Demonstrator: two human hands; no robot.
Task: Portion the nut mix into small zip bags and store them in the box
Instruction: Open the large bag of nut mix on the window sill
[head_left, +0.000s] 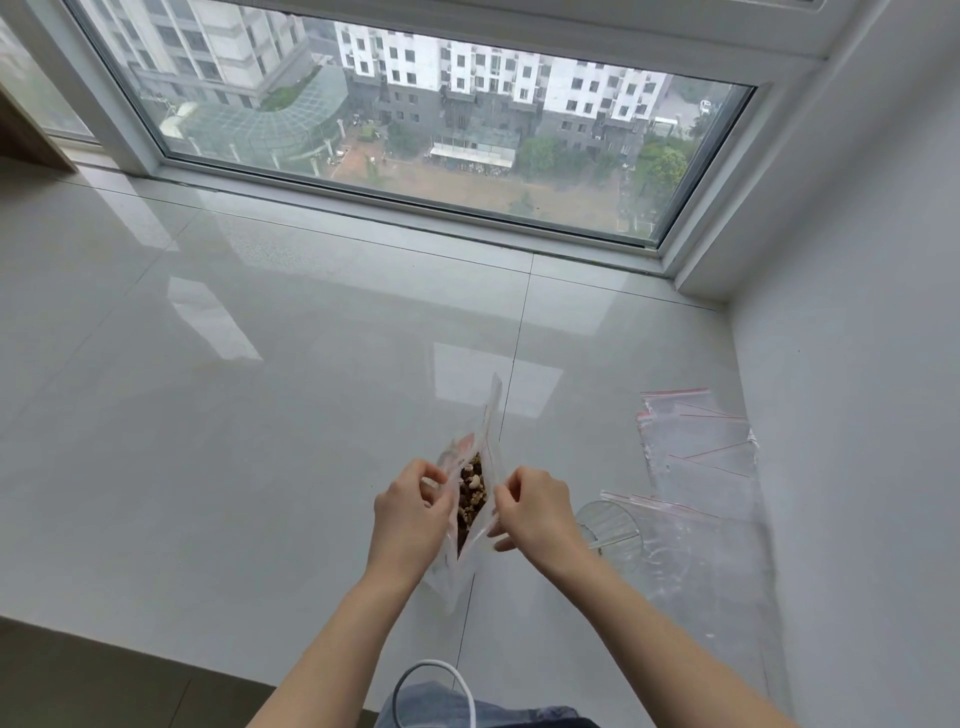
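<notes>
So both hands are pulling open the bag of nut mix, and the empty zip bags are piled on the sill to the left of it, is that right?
Not quite. Both the left hand and right hand do pinch the bag of nut mix open, but the empty zip bags lie on the sill to its right, near the wall, not the left. The head view shows this.

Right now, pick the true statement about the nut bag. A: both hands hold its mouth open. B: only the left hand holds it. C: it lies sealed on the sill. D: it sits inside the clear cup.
A: the left hand and right hand each pinch one side of the nut bag, and the nuts show through its open mouth.
</notes>
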